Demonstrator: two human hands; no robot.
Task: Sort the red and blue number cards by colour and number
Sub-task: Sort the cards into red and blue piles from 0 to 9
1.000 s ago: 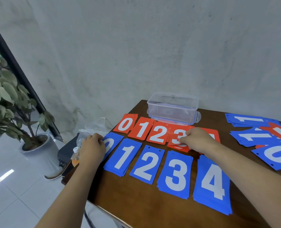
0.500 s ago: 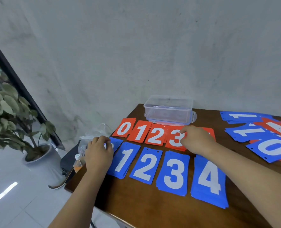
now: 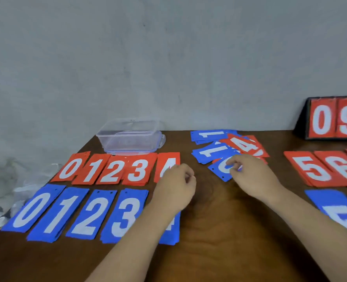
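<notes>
Red card piles 0 to 4 (image 3: 111,169) lie in a row on the table, with blue piles 0 to 4 (image 3: 87,214) in a row in front of them. An unsorted heap of red and blue cards (image 3: 225,147) sits at the centre back. My right hand (image 3: 250,174) pinches the edge of a blue 0 card (image 3: 221,169) at the front of that heap. My left hand (image 3: 176,188) hovers loosely curled and holds nothing, above the red 4 and blue 4 piles, hiding most of the blue 4.
A clear plastic box (image 3: 130,137) stands behind the red row. Red piles 5 and 6 (image 3: 327,167) and a blue 5 pile (image 3: 339,210) lie at the right. A black scoreboard stand (image 3: 335,119) showing red 0 and 9 is at the back right. The wooden table (image 3: 215,231) shows between my arms.
The view swung right. My right hand left the red 3 pile and went to the unsorted heap, taking hold of a blue 0. My left hand left the blue 0 pile and moved right.
</notes>
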